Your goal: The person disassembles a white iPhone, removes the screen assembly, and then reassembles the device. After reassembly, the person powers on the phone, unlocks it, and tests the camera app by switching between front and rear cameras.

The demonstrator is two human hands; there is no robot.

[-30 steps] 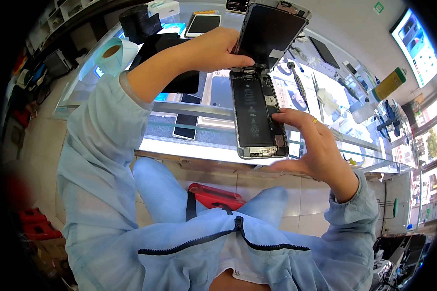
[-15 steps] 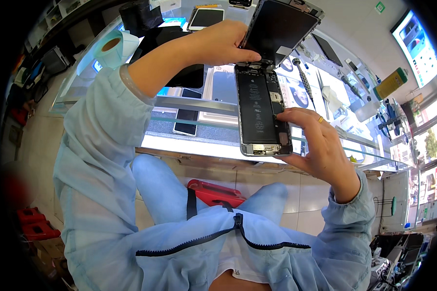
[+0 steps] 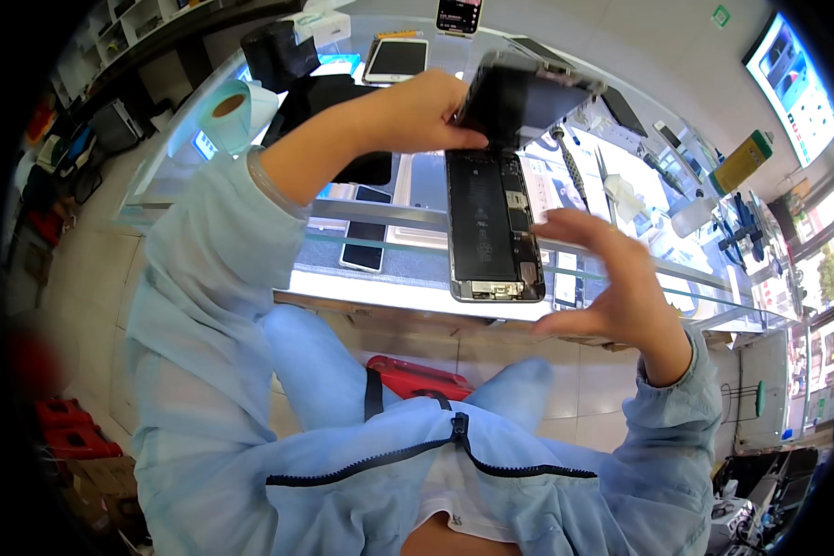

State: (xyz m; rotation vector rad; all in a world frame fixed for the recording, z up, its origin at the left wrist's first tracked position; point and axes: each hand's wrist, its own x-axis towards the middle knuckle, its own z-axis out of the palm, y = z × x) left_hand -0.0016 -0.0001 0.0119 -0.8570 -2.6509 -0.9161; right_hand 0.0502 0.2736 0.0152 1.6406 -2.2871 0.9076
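Note:
An opened phone lies on the glass counter, its body showing a black battery and metal brackets. Its black screen panel is raised at the top end, tilted up from the body. My left hand grips this panel by its lower left part, thumb along the bottom edge. My right hand, slightly blurred, is open beside the right side of the body, index finger and thumb spread apart, the fingertip close to the phone's edge.
Around the phone are a black tablet, a white phone, a tape roll, a screwdriver, tweezers, a yellow bottle and pliers. A red case lies on the floor under the counter.
The screen panel has tipped lower, away from upright. My right hand's fingers have come away from the phone body and spread wider. My left hand keeps its grip.

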